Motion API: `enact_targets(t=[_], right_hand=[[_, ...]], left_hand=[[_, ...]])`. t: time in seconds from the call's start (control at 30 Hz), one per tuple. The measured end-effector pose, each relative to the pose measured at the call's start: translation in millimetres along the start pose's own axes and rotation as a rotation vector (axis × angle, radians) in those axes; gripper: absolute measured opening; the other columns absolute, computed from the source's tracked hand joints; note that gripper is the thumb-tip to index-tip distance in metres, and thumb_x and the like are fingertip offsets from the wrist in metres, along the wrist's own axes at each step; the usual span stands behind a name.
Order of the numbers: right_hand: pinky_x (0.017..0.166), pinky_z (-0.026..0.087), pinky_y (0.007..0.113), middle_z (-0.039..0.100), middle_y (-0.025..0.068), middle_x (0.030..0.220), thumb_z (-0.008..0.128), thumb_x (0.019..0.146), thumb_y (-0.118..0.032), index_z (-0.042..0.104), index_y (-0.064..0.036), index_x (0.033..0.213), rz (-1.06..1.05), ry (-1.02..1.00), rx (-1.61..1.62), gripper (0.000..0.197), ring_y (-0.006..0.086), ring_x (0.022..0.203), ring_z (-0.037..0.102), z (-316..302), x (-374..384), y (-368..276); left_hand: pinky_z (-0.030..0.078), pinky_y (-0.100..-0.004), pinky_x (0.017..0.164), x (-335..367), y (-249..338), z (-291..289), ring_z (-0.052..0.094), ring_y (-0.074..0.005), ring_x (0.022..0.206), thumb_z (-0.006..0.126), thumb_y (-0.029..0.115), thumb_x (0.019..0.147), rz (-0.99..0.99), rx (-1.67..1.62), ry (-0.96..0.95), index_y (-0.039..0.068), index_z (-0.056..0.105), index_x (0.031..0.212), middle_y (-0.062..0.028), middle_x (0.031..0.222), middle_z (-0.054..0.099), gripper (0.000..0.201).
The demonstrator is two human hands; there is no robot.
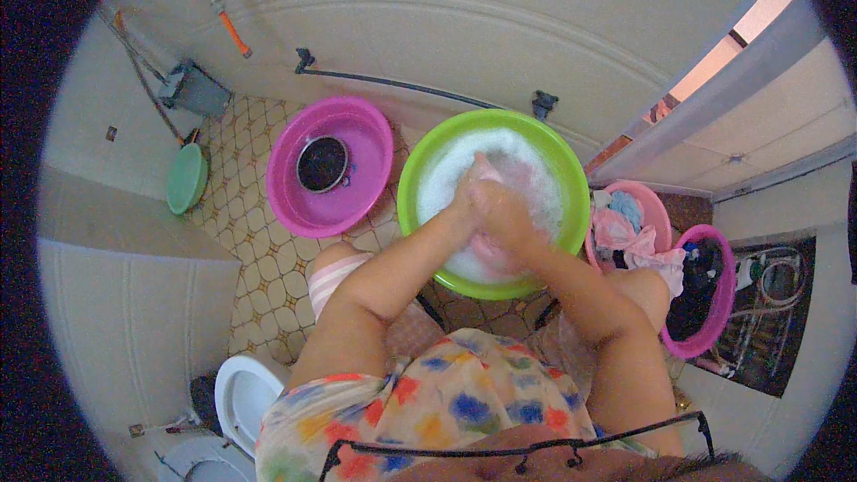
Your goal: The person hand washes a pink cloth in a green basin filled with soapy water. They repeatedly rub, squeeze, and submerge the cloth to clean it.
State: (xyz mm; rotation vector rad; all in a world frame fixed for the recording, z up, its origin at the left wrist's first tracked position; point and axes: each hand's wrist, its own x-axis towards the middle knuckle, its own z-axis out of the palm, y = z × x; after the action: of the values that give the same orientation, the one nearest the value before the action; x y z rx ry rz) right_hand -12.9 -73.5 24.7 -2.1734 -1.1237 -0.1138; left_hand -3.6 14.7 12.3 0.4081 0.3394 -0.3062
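Both my hands are together over the lime-green basin (409, 214), which holds white soap suds (446, 156). Wet pink cloth (493, 254) hangs below them into the suds, and a little more of it shows above the knuckles. My left hand (470, 183) is closed, partly covered by my right. Pressed against it, my right hand (504, 212) is wrapped round the cloth. Much of the cloth is hidden by the hands and foam, so its garment type cannot be made out.
Left of the green basin stands a magenta basin (375, 201) with a dark round-topped object (322, 164) inside. At right, a pink basin (656, 214) and a magenta tub (728, 281) hold clothes. A toilet (245, 402) is at lower left; a wall pipe (384, 82) runs behind.
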Motion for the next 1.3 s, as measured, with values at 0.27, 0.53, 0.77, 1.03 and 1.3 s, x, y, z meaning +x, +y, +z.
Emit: enact_targets(t=[0.27,0.53,0.77,1.03,1.3], right_hand=[[0.078,0.044,0.048,0.059,0.0244,0.089,0.041,0.088,-0.030,0.060,0.0013,0.088,0.672,0.021,0.086,0.037,0.0380,0.085,0.059,-6,29,64],[0.085,0.039,0.047,0.054,0.0258,0.106,0.048,0.085,-0.031,0.053,-0.0008,0.103,0.366,-0.193,-0.141,0.036,0.0412,0.095,0.053,42,4,97],[0.089,0.038,0.044,0.056,0.0230,0.105,0.050,0.082,-0.023,0.057,0.0000,0.101,0.377,-0.129,0.111,0.031,0.0373,0.098,0.052,41,1,95],[0.080,0.042,0.042,0.057,0.0187,0.090,0.049,0.083,-0.015,0.058,-0.0002,0.090,-0.048,-0.027,-0.017,0.019,0.0325,0.081,0.055,17,6,3],[0.065,0.043,0.045,0.059,0.0201,0.076,0.047,0.086,-0.028,0.056,-0.0028,0.075,0.273,-0.042,-0.268,0.029,0.0380,0.066,0.056,12,25,46]], left_hand=[[0.043,-0.0401,0.086,9,2,-15,0.055,-0.0244,0.094,0.035,0.043,0.091,0.083,0.131,0.207,0.005,0.052,0.105,-0.0136,0.102,0.057,0.044],[0.047,-0.0380,0.075,35,24,-64,0.055,-0.0218,0.078,0.044,0.022,0.085,0.425,0.288,0.357,0.007,0.054,0.099,-0.0091,0.086,0.056,0.022],[0.045,-0.0380,0.082,36,7,-54,0.055,-0.0243,0.085,0.038,0.031,0.089,0.184,0.051,0.200,0.009,0.054,0.103,-0.0112,0.090,0.055,0.030],[0.042,-0.0406,0.088,36,19,-61,0.053,-0.0256,0.096,0.035,0.043,0.090,0.015,0.259,0.078,0.006,0.051,0.108,-0.0142,0.100,0.055,0.045],[0.041,-0.0415,0.089,13,-3,-28,0.053,-0.0288,0.097,0.031,0.036,0.094,0.134,0.407,0.191,0.001,0.049,0.107,-0.0144,0.104,0.056,0.042]])
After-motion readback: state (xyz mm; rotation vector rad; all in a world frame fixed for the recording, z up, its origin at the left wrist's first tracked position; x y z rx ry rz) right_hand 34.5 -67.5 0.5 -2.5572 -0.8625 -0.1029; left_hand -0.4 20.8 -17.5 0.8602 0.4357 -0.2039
